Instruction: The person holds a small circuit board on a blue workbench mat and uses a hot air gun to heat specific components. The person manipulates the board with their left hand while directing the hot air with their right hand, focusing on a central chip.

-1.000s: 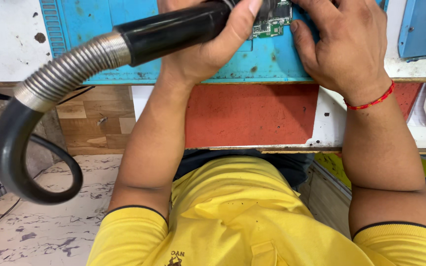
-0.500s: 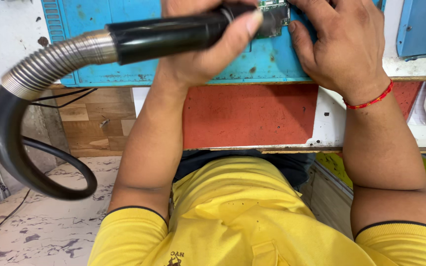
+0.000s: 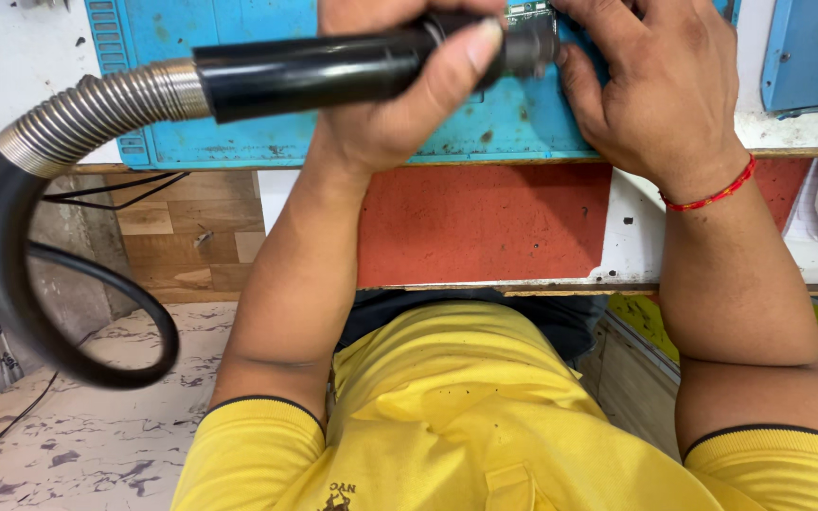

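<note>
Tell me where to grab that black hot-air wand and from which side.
Grip the wand on its smooth black barrel, between the ribbed metal hose and the nozzle end, as the left hand does. Come from the near side, fingers wrapping over it: it lies roughly level across the blue mat, and the hose looks harder to grip.

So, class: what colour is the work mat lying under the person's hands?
The work mat is blue with some dirty marks, seen in the head view.

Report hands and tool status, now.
Left hand gripping black hot-air wand, nozzle over blue mat. Right hand pressing down by the nozzle. Work under it hidden; hose loops clear.
</note>
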